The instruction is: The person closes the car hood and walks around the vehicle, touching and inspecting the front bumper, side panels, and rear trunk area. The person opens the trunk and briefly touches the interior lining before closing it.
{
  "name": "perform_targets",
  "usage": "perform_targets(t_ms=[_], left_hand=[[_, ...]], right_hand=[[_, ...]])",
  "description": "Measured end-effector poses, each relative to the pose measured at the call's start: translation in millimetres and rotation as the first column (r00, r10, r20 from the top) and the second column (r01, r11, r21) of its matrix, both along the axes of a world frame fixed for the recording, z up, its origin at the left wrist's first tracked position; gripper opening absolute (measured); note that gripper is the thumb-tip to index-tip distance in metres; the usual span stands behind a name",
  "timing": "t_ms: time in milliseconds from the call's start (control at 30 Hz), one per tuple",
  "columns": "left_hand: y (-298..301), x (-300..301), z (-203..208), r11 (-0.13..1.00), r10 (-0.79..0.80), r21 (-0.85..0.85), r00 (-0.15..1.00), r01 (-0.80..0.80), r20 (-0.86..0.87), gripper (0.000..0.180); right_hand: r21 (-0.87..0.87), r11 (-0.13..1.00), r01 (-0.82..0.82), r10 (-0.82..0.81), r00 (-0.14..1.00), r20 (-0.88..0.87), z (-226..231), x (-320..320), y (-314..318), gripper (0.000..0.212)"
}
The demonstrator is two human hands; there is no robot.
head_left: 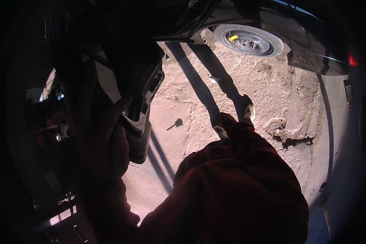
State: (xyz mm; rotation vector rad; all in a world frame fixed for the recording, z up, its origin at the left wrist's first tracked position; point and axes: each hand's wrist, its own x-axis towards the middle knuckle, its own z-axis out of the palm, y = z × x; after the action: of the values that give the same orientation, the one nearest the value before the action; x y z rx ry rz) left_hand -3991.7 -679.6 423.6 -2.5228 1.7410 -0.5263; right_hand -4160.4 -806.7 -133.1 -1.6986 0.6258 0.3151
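Note:
In deep shadow on the left, my left hand [117, 148] lies against a dark car part with a moulded edge [144, 101], which looks like an open door. Its thumb stands apart, and the faintly visible fingers look stretched out along the part. My right arm, in a dark red sleeve [248, 142], hangs down at the middle. My right hand [225, 119] is small and dark at the cuff, above my shoes; I cannot make out its fingers or anything in them.
A dark car body [313, 53] spans the top, with a wheel [250, 42] bearing a yellow mark. The rough concrete floor [215, 97] has a cracked hole [297, 141] at right and a small dark object [175, 123] near the middle. My shoe [250, 112] stands in sunlight.

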Motion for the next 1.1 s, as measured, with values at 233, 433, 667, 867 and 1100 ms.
perform_targets(t_ms=[233,433,667,867,1100], left_hand=[[-147.8,80.8,-45.5,0.896,-0.388,-0.051,0.832,0.442,0.398,0.026],[-189.0,100.0,-45.9,0.746,-0.640,0.077,0.681,0.661,0.356,0.031],[-179.8,117.0,-12.5,0.567,-0.823,0.209,0.533,0.797,0.197,0.038],[-156.6,121.6,13.4,0.565,-0.817,0.288,0.573,0.773,0.066,0.047],[-72.8,62.1,-0.9,0.840,-0.539,0.066,0.842,0.539,-0.021,0.042]], right_hand=[[-0.046,0.708,0.704,-0.703,0.697,-0.143,-139.7,-223.5,-1.6,0.036],[-0.388,0.376,0.841,-0.899,0.229,-0.373,-237.5,-499.6,73.0,0.024],[-0.281,0.294,0.913,-0.823,0.092,-0.560,-233.7,-501.9,173.3,0.025],[0.073,0.552,0.831,-0.753,0.534,-0.384,-149.6,-304.2,81.8,0.035],[0.247,0.898,0.363,-0.378,0.926,0.012,29.6,-82.1,7.0,0.042]])
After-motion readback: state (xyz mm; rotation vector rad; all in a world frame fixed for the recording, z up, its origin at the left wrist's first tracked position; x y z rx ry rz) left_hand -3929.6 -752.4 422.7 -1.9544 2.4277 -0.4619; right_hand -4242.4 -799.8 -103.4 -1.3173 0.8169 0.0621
